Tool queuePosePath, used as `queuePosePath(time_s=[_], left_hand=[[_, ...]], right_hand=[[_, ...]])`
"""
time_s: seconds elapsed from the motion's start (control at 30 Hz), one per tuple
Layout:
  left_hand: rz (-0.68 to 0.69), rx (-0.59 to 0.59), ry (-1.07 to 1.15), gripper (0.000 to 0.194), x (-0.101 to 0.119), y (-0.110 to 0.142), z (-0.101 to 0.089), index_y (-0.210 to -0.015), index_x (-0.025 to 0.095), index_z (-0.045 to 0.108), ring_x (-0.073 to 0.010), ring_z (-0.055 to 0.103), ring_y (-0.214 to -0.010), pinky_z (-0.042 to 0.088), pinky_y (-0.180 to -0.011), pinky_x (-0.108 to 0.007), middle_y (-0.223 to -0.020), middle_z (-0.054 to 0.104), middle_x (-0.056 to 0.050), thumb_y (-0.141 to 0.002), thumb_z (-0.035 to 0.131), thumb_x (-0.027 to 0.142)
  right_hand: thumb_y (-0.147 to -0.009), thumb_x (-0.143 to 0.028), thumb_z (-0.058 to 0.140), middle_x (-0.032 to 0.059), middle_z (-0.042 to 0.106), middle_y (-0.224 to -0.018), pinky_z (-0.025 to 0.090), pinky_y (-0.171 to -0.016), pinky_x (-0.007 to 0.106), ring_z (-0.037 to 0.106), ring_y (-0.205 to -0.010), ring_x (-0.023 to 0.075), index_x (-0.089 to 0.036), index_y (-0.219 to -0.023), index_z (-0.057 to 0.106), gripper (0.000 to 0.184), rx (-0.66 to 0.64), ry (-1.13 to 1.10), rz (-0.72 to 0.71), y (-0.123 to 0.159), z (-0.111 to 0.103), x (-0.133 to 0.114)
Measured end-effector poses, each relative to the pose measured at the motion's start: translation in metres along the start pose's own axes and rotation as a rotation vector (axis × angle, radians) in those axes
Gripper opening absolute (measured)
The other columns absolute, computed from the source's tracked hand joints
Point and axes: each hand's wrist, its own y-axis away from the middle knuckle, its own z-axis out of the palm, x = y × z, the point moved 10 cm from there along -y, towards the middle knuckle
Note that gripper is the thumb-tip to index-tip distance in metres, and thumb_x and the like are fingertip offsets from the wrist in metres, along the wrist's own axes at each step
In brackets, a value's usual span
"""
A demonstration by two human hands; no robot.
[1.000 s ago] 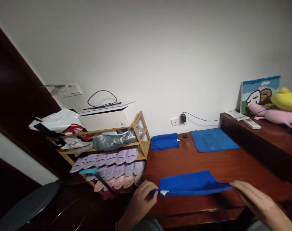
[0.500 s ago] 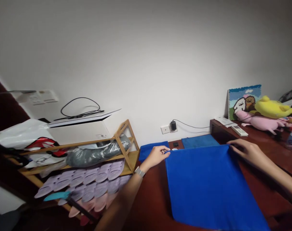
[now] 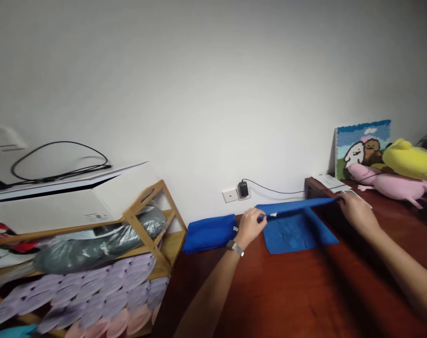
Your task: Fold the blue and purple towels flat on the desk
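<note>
A blue cloth [image 3: 294, 205] is stretched between my two hands above the back of the table. My left hand [image 3: 251, 227], with a watch on its wrist, pinches one corner close to a small white tag. At the opposite corner, the fingers of my right hand [image 3: 358, 215] are closed on the same edge. Seen nearly edge-on, the cloth hangs away toward the wall. Beneath it a lighter blue cloth [image 3: 287, 237] lies flat on the reddish-brown table [image 3: 269, 291]. Left of my left hand sits a folded blue cloth [image 3: 210, 233], also showing a white tag.
A wooden rack [image 3: 153, 237] at left bears purple clogs [image 3: 93, 286], a grey plastic-wrapped bundle [image 3: 89, 253] and a white box [image 3: 75, 199]. A black plug adapter [image 3: 244, 188] is in the wall. Plush toys [image 3: 389, 183] and a dog picture [image 3: 363, 148] stand at right.
Both hands have swung the held cloth from lying toward me to hanging away near the wall, uncovering the table and the lighter cloth. The view has shifted right.
</note>
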Motion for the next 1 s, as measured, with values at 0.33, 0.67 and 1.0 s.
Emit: queuePosePath(time_s=[0.33,0.67,1.0], left_hand=[[-0.051,-0.198,-0.24,0.014,-0.03,0.124,0.15,-0.094,0.022,0.067,-0.0221,0.063,-0.094,0.049,-0.086,-0.036,-0.098,0.069,-0.003,-0.09,0.064,0.009],[-0.105,-0.26,-0.074,0.035,-0.016,0.159,0.123,-0.127,0.024,0.069,-0.0258,0.066,-0.119,0.055,-0.105,-0.044,-0.134,0.07,-0.007,-0.094,0.061,0.018],[-0.388,-0.096,-0.285,0.036,-0.091,0.302,-0.052,-0.119,0.027,0.071,-0.0278,0.067,-0.118,0.056,-0.104,-0.048,-0.126,0.073,-0.006,-0.091,0.057,0.01]], right_hand=[[-0.095,-0.006,0.035,0.0163,0.075,-0.109,0.049,-0.07,0.033,0.073,-0.093,0.0254,-0.017,-0.111,0.073,0.042,-0.449,0.177,0.093,0.122,0.184,0.06],[-0.089,-0.014,0.039,0.0205,0.058,-0.15,0.049,-0.095,0.052,0.059,-0.128,0.0393,-0.019,-0.13,0.072,0.054,-0.26,0.309,0.093,0.155,0.174,0.047],[-0.098,-0.023,0.039,0.0152,0.069,-0.13,0.049,-0.098,0.04,0.065,-0.11,0.0272,-0.018,-0.123,0.072,0.042,-0.347,-0.137,-0.447,0.177,0.197,-0.259]])
